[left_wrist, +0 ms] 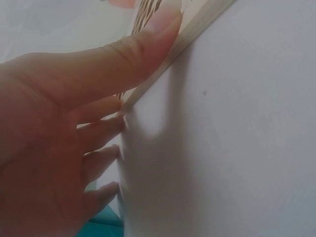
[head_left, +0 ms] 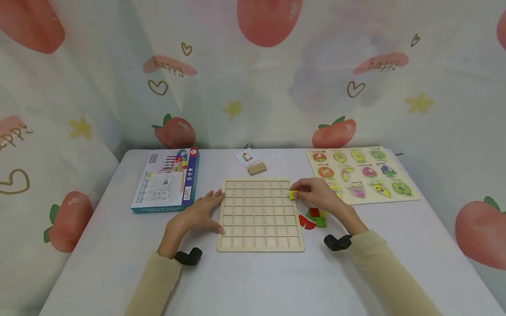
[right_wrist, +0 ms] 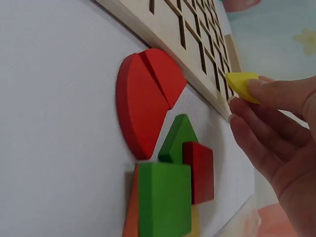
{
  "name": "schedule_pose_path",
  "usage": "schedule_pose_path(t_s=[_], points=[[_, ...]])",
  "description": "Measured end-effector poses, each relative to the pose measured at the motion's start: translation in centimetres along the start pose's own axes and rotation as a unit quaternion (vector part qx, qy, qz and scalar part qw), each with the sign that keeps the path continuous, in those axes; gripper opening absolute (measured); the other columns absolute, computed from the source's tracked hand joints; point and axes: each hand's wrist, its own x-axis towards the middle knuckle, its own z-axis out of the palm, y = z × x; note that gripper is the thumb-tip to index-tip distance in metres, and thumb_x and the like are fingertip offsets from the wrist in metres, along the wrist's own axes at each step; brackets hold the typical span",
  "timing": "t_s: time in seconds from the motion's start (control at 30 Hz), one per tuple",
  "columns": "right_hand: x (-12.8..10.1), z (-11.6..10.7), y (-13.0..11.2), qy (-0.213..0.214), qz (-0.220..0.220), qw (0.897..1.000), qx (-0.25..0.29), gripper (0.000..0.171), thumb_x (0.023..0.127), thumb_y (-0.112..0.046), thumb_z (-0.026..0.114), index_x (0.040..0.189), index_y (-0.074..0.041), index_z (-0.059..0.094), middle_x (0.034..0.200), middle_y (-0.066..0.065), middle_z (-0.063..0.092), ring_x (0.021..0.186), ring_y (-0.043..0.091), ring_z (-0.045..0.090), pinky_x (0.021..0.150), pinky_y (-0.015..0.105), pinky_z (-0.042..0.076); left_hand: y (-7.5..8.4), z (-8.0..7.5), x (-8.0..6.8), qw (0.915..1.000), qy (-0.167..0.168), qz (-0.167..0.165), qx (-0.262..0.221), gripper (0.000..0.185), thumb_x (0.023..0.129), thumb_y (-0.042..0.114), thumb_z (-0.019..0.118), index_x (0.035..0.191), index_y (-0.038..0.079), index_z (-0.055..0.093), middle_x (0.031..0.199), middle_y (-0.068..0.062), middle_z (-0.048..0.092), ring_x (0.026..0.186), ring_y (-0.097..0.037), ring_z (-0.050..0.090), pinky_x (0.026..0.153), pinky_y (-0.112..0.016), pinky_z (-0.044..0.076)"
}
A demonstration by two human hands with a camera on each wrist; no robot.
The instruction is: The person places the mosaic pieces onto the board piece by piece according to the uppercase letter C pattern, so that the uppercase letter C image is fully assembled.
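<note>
In the head view, the wooden grid board (head_left: 258, 215) lies flat in the centre of the frame, on the white table (head_left: 253, 285). At its upper right edge, the right hand (head_left: 318, 193) pinches a small yellow piece (head_left: 292, 195) between the thumb and fingers. The left hand (head_left: 199, 215), left of centre, grasps nothing; its fingers are extended and spread, and the thumb touches the lower left edge of the board.

Right of centre, below the right hand, there is a small heap of coloured blocks. The right wrist view shows there two red curved pieces (right_wrist: 143, 98) side by side, a green block (right_wrist: 164, 197) in the lower middle and a red block (right_wrist: 200, 173) just beside it.

A box (head_left: 166, 182) lies at middle left, a patterned card (head_left: 247, 157) and a plain wooden block (head_left: 257, 168) are above the board, and a fruit picture board (head_left: 369, 172) is at middle right.
</note>
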Motion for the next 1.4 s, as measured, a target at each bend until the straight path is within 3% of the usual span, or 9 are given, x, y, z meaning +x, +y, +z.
schedule_pose_path(t_s=[0.33,0.73,0.93,1.4], points=[[2.6,1.2,-1.6,-0.008,-0.023,1.000,-0.002,0.015,0.090,-0.014,0.068,0.104,-0.013,0.075,0.103,0.003,0.073,0.091,0.018,0.061,0.084,0.033,0.054,0.0,0.1,0.1,1.0000,-0.002,-0.007,0.004,0.110,0.069,0.038,0.086,0.156,0.016,0.022,0.165,-0.001,0.013,0.153,-0.029,0.004,0.123,-0.054,0.010],[4.4,3.0,-3.4,-0.016,-0.085,0.996,-0.009,0.018,0.085,-0.006,0.071,0.104,-0.005,0.072,0.090,0.007,0.071,0.077,0.015,0.060,0.071,0.026,0.051,-0.1,0.1,0.1,1.0000,0.000,-0.007,0.001,0.109,0.070,0.037,0.086,0.156,0.016,0.022,0.165,-0.001,0.013,0.153,-0.028,0.004,0.124,-0.052,0.009],[5.3,3.8,-3.4,-0.022,-0.079,0.997,-0.007,0.008,0.085,-0.012,0.074,0.093,-0.010,0.072,0.086,0.002,0.072,0.075,0.010,0.061,0.071,0.025,0.051,0.2,0.1,0.0,1.0000,0.001,-0.007,-0.003,0.109,0.070,0.036,0.086,0.155,0.015,0.022,0.165,-0.002,0.013,0.153,-0.029,0.004,0.124,-0.051,0.008],[5.7,4.5,-4.0,-0.024,-0.062,0.997,-0.046,0.011,0.089,-0.011,0.069,0.096,-0.006,0.076,0.087,0.005,0.072,0.070,0.008,0.060,0.069,0.026,0.052,0.0,0.3,0.1,0.9999,0.006,-0.009,0.009,0.109,0.069,0.038,0.086,0.155,0.015,0.023,0.165,-0.002,0.014,0.153,-0.028,0.004,0.124,-0.050,0.008]])
